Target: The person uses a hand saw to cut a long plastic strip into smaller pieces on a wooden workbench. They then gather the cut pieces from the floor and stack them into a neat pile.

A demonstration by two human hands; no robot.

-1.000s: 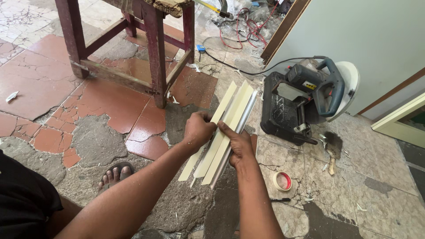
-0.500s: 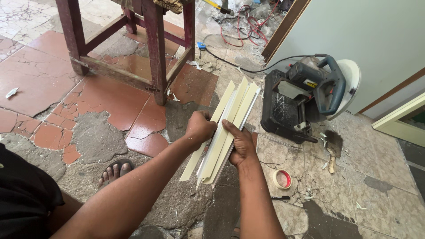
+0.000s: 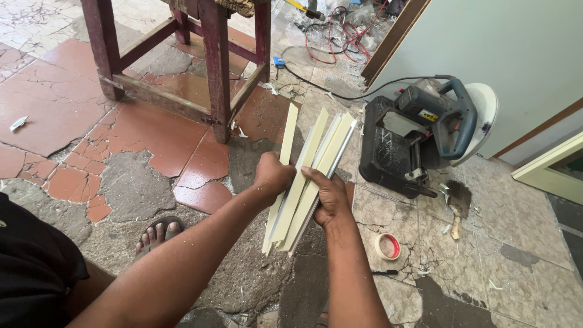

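A sandalled foot (image 3: 156, 234) rests on the cracked tile floor (image 3: 73, 127) nearest the camera. Above it, both hands are closed around a fanned bundle of pale cream strips (image 3: 306, 176): the left hand (image 3: 271, 177) grips its left edge, the right hand (image 3: 328, 197) wraps its right edge. A roll of red tape (image 3: 387, 246) lies just right of the wrist. Farther off sits a mitre saw (image 3: 425, 136), and a red wooden stool (image 3: 209, 73) stands beyond.
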